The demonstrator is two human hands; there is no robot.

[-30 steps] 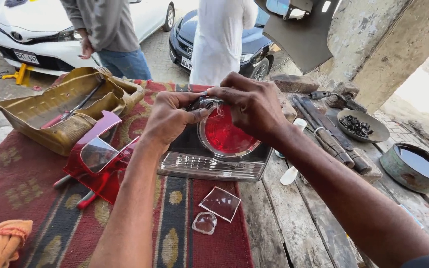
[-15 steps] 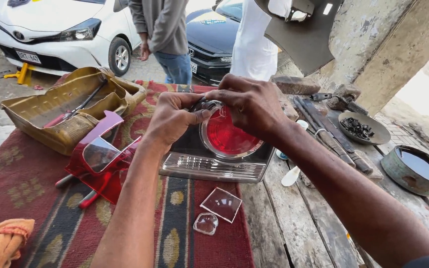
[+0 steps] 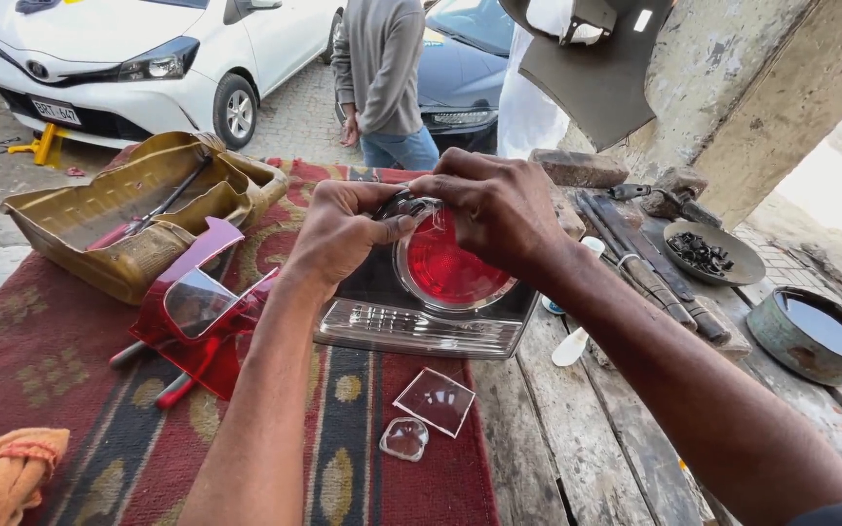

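Red round lens (image 3: 448, 265) of tail lamp (image 3: 421, 302) gripped by left hand (image 3: 343, 234) and right hand (image 3: 499, 209), on rug-covered worktop (image 3: 577, 448).

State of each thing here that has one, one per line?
Left hand: gripping lens rim.
Right hand: gripping lens rim.
Tail lamp: propped on the rug.
Red lens: seated in lamp.
Clear pieces: loose, detached.
Round pan: holds dark liquid.
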